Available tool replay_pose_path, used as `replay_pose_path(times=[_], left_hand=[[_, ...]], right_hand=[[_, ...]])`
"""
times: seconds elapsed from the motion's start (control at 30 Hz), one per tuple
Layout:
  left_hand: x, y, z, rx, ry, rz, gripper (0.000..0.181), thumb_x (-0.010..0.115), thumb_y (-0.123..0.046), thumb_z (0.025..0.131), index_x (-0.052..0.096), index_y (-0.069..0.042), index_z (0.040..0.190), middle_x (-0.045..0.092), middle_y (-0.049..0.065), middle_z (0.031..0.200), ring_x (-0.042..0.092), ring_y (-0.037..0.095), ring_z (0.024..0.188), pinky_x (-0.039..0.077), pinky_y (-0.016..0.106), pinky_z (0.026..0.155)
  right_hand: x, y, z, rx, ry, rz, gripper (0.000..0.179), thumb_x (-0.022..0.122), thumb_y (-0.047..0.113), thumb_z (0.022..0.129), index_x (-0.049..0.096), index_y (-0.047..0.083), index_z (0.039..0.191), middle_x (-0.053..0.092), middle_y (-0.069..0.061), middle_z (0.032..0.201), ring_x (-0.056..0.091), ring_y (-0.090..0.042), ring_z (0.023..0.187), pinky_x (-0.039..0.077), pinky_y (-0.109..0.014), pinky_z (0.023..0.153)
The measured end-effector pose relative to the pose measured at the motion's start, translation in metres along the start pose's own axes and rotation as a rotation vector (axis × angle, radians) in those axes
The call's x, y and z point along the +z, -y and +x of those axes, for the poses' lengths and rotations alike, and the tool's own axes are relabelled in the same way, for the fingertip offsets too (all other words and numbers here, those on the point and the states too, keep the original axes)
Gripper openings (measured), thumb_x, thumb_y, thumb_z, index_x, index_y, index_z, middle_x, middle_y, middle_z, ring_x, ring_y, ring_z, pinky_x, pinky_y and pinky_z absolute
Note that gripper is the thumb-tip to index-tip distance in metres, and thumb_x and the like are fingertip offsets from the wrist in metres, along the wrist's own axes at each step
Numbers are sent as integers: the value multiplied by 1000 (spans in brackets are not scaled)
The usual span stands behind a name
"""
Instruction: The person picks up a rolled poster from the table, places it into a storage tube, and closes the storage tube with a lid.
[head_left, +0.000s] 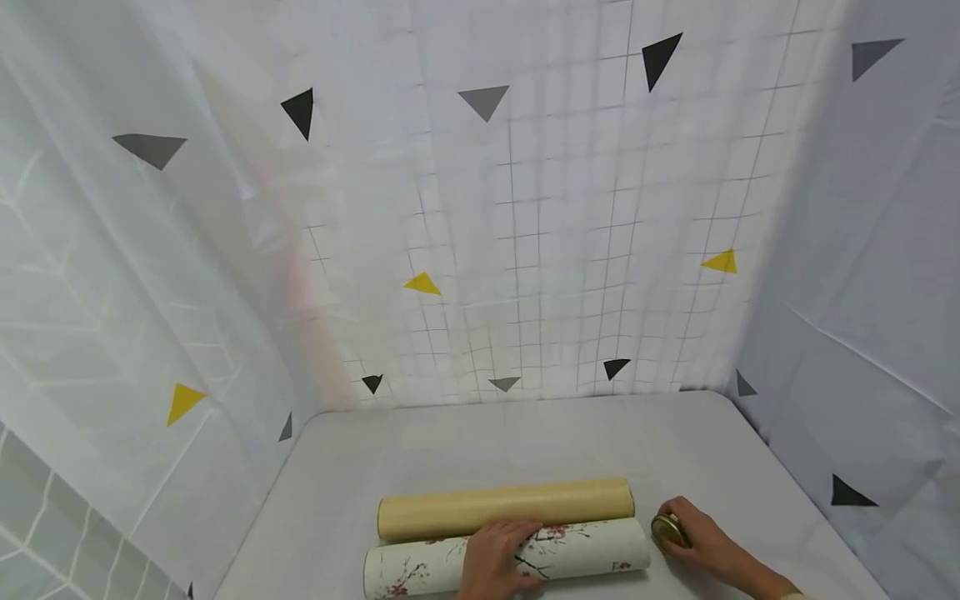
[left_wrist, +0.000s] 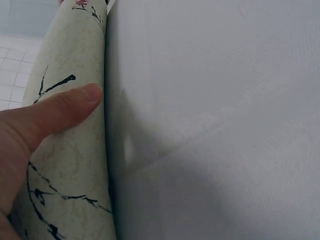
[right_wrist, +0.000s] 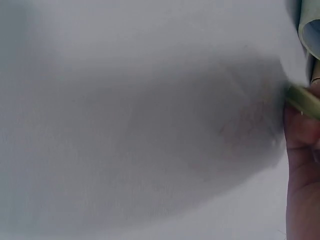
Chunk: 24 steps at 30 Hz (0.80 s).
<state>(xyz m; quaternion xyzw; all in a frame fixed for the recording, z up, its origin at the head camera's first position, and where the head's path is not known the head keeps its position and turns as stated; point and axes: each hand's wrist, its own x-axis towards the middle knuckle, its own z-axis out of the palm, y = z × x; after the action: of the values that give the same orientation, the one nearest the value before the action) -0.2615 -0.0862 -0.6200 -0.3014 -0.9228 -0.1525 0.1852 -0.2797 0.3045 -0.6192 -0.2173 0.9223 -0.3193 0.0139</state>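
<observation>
A pale cardboard tube printed with dark branches and red blossoms lies crosswise near the front of the table. My left hand grips it around the middle, fingers over the top and thumb along the near side. In the left wrist view the thumb presses on the printed tube. Just past the tube's right end, my right hand pinches a round gold lid, tilted on edge. The right wrist view shows the lid blurred at the right border, below the tube's hollow open end.
A plain yellow-tan tube lies right behind the printed one, almost parallel to it. The white-covered table ends at a back curtain with triangle marks, and similar sheets hang at both sides.
</observation>
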Motion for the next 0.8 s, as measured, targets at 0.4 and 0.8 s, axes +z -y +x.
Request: replay_pose_path(times=[0.4,0.8], left_hand=[[2,0,0,16,-24,-9,80,97,-54,58,70,-29,129,77,-15,118,73,7,102,58,25,84],[0,-4,1,30,-42,-4,80,97,-54,57,71,-28,129,77,-14,117,73,6,101,58,25,84]], right_hand=[[6,16,7,303,38,175,27,59,25,104,46,4,113,66,-2,92,53,-3,76,44,-22,64],[19,43,17,471,-29,311,53,28,41,113,69,7,114,73,-8,109,62,-15,90,50,-30,73]])
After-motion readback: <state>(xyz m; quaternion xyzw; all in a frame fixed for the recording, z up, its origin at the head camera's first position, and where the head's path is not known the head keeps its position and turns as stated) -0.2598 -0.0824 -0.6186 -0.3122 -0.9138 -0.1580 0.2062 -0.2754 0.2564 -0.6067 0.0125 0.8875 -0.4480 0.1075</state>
